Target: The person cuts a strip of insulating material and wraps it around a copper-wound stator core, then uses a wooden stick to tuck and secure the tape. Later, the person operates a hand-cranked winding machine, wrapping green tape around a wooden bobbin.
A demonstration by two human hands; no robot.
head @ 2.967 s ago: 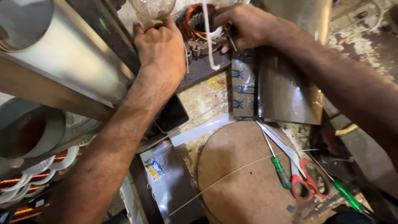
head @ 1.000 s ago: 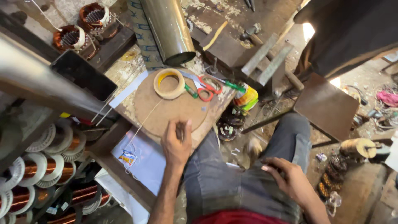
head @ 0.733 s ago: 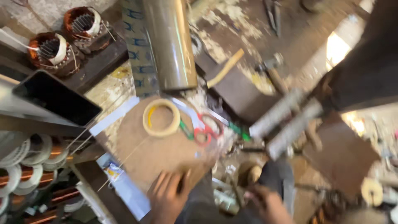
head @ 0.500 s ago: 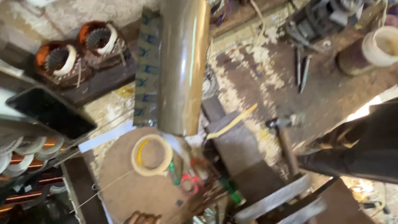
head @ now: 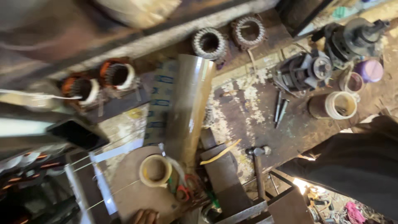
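Note:
Only the fingertips of my left hand [head: 145, 216] show at the bottom edge, resting on the near rim of a round brown board [head: 124, 195]. A roll of beige tape [head: 155, 170] lies on the board just beyond the fingers. Red-handled scissors [head: 186, 191] lie to the right of the tape. A long shiny rolled metal sheet [head: 188, 108] lies behind them, pointing away. My right hand is out of view.
Motor stators with copper windings [head: 118, 74] [head: 209, 41] sit at the back. A black phone [head: 76, 135] lies at left. A hammer [head: 258, 166], two steel punches [head: 281, 110], a dismantled motor [head: 304, 72] and a cup [head: 342, 103] lie on the dirty floor. A dark-clothed person [head: 356, 166] is at right.
The view has swung upward and away from my body. My left hand slid to the bottom edge, and my right hand left the view. Far stators and the motor came into sight.

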